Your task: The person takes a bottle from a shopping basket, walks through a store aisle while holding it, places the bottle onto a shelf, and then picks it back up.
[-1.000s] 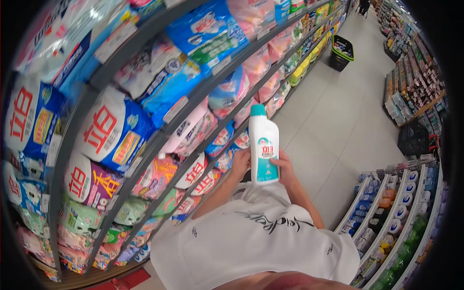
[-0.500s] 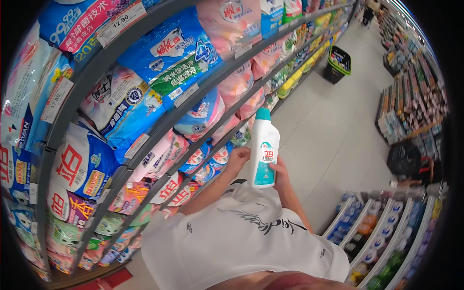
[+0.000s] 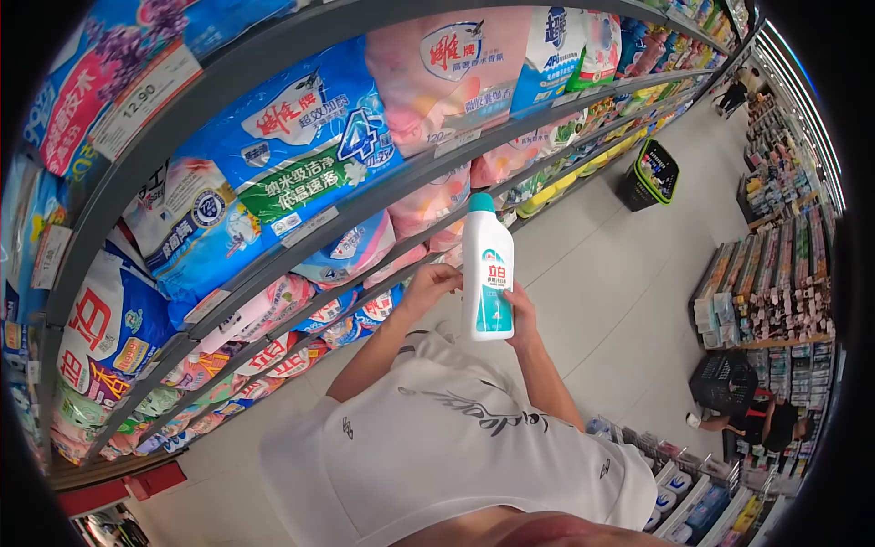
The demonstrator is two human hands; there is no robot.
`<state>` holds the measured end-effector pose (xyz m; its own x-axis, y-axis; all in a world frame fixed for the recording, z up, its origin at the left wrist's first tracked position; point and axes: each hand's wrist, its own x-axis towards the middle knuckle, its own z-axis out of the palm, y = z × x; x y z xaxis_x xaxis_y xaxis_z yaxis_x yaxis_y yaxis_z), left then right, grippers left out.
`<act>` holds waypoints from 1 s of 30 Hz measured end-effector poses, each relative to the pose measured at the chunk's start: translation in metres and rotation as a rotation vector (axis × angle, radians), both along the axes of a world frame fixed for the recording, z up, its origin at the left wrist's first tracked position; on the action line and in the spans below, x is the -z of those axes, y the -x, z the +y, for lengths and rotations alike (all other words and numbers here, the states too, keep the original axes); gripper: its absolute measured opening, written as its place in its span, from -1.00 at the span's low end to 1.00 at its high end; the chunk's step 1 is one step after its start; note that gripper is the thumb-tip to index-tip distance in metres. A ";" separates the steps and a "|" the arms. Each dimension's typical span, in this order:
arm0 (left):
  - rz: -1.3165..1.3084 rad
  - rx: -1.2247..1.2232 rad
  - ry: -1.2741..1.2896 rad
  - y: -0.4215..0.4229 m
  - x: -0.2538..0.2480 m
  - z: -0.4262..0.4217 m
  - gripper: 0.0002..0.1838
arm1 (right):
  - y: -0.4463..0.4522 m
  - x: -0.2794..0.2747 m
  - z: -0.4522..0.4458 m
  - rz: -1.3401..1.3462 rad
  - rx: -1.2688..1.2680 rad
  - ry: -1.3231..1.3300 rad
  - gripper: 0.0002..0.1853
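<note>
A white detergent bottle (image 3: 488,270) with a teal cap and a teal-and-white label stands nearly upright in front of my chest, its label facing the camera. My right hand (image 3: 521,314) grips its lower right side, the thumb over the front and the other fingers mostly behind. Beside the bottle's left edge is my left hand (image 3: 436,283), its fingers curled and pressed together. The tips come close to the bottle; whether they touch it or pinch something small, I cannot tell.
Shelves on the left hold bags of washing powder, among them a blue bag (image 3: 283,137) and a pink bag (image 3: 447,73). A black basket with a green rim (image 3: 675,182) stands on the aisle floor (image 3: 583,264). At right, a person (image 3: 775,424) is near a dark basket (image 3: 720,381).
The view has turned and shifted along the shelves. The bottle stays in my right hand, slightly more upright. A person has come into view at the lower right.
</note>
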<state>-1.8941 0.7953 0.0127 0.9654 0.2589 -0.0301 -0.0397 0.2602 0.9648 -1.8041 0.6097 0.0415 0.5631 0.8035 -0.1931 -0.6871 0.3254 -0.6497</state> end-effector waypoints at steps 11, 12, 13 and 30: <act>0.056 0.234 -0.295 -0.068 -0.009 0.023 -0.81 | -0.069 0.001 -0.007 0.052 -0.029 0.060 -0.32; 0.075 0.284 -0.410 -0.074 -0.014 0.024 -0.80 | -0.073 0.002 -0.009 0.017 -0.043 0.078 -0.30; 0.094 0.333 -0.526 -0.079 -0.017 0.025 -0.79 | -0.077 0.002 -0.010 -0.017 -0.056 0.094 -0.28; 0.043 0.489 -0.764 -0.089 -0.043 0.035 -0.69 | -0.104 -0.004 -0.002 -0.231 -0.255 0.174 -0.05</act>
<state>-1.8047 0.8304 0.0555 0.9749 -0.2150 -0.0574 -0.0525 -0.4728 0.8796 -1.7005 0.6073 0.0460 0.3937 0.8899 -0.2302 -0.5606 0.0340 -0.8274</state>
